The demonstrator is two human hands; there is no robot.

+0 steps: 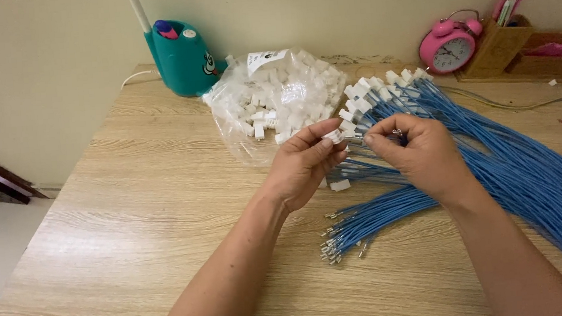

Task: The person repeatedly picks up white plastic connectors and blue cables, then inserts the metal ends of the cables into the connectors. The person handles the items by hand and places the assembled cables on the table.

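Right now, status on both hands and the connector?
Left hand pinching small white connector. Right hand pinching blue wire at the connector. Loose connector and wire bundle on table below.

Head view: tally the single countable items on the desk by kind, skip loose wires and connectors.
Clear bag of white connectors: 1
Bundle of blue wires: 1
Pink alarm clock: 1
Teal desk lamp base: 1
Wooden pen holder: 1
Hands: 2, left hand pinching a white connector, right hand holding a wire end
Total: 7
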